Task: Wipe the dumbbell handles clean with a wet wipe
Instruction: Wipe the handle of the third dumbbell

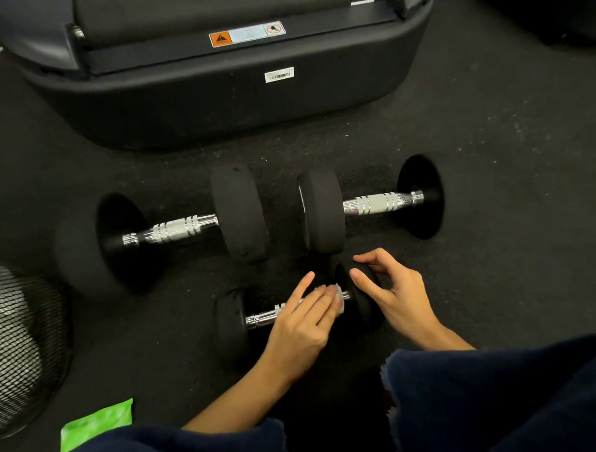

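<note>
Three black dumbbells with chrome handles lie on the dark floor. The small one (259, 318) is nearest me. My left hand (303, 323) presses a white wet wipe (339, 297) onto the right part of its handle. My right hand (393, 293) rests its spread fingers on that dumbbell's right weight (360, 301), steadying it. Behind lie two larger dumbbells: one at the left (175, 230) and one at the right (377, 202), both with bare handles.
A big black machine base (218, 103) with warning stickers stands behind the dumbbells. A wire-mesh fan guard (20, 347) sits at the left edge. A green wipe packet (97, 424) lies by my left knee. Dark blue fleece trousers (498, 398) fill the bottom.
</note>
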